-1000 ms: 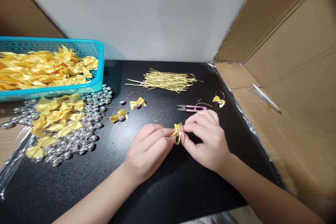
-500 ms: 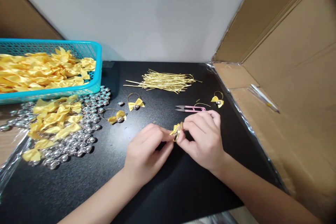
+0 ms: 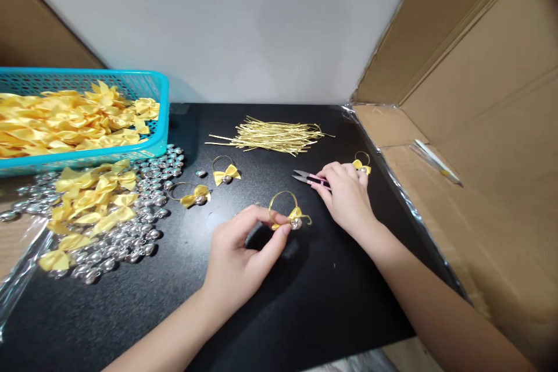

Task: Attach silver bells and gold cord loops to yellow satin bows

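Bright, cool light appears to come from above, leaving a pale glare on the black tabletop [image 3: 192,247] left of centre and glints on the silver beads [image 3: 100,256]. Soft shadows darken the white wall [image 3: 218,23], upper centre, and the tabletop beside the left hand [image 3: 244,250]. Wide-angle stretching shows at the edges; the upper-right corner blurs to black.

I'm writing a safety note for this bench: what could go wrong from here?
The right hand is on the pink-handled metal snips, whose blades stand apart and point left, so skin could be nicked if it comes near them. The left hand holds a yellow ribbon bow with a silver bead in a narrow pinch, so that grip might slip. The right hand also sits close to another yellow bow on a gold wire ring, which it might knock aside.
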A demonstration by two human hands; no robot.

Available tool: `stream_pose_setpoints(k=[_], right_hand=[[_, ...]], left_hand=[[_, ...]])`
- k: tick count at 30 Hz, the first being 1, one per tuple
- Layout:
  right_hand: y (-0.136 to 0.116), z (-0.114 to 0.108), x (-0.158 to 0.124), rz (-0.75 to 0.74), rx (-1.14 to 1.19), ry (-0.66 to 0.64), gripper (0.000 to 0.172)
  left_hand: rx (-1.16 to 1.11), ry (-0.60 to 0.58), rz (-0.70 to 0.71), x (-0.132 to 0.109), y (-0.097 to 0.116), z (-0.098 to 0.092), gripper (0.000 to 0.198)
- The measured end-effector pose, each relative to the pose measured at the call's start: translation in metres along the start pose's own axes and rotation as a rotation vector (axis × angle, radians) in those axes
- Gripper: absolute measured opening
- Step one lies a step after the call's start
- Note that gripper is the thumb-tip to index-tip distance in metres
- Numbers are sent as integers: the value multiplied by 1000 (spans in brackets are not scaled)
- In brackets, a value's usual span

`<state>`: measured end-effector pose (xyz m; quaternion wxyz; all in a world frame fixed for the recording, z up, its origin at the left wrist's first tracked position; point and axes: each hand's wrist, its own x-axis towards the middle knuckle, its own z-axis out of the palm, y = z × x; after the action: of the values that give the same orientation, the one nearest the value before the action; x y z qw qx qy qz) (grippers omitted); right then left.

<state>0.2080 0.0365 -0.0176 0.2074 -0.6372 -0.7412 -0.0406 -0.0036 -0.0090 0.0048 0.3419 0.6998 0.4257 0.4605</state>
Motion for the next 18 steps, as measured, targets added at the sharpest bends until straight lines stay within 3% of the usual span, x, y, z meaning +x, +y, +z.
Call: stream_pose_setpoints(k=[3,6,10,14,18], right_hand=[[-2,-4,1,45,96,22,14],[-2,-16,-1,82,380,12,14],[-6,-41,-5,-21,666,-70,18],[-9,-57,-8,-196,616,-182,22],[-10,-58,-8,-293,540,-120,27]], left_hand=[[-77,6,-92,-1,0,0,9],[-127,22,-149,1,2,0,8],[-237,27,-301,7,7,-1,9],[-312,8,-434,11,11,-3,12],[-330,-27,-467,13,13,-4,11]])
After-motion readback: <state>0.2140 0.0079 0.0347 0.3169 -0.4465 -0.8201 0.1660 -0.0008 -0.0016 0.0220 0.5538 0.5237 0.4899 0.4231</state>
